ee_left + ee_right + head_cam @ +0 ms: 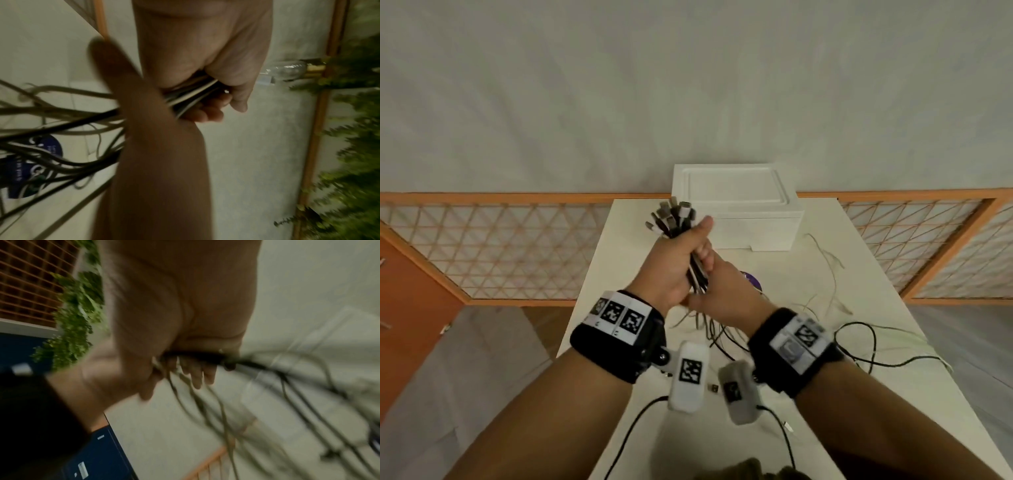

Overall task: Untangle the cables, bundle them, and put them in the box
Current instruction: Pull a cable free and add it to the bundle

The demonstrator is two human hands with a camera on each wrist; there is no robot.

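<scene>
Above the white table [876, 404], my left hand [681, 257] grips a bundle of black and white cables [671, 219] just below their plugs, which fan out upward. Directly under it my right hand [726, 291] is curled round the same cables. The loose lengths [859, 342] hang down and trail over the table to the right. In the left wrist view the left hand's fingers [207, 112] wrap the cables [193, 95], with the right forearm blurred in front. In the blurred right wrist view the cables [197, 356] run through the right hand's fingers [197, 373]. The white box [736, 205] stands behind, lid on.
A purple tape roll [753, 279] lies on the table behind my right hand, and blue rolls [51, 146] show in the left wrist view. A small plug [712, 388] lies near the front. An orange lattice fence [500, 246] runs behind the table on both sides.
</scene>
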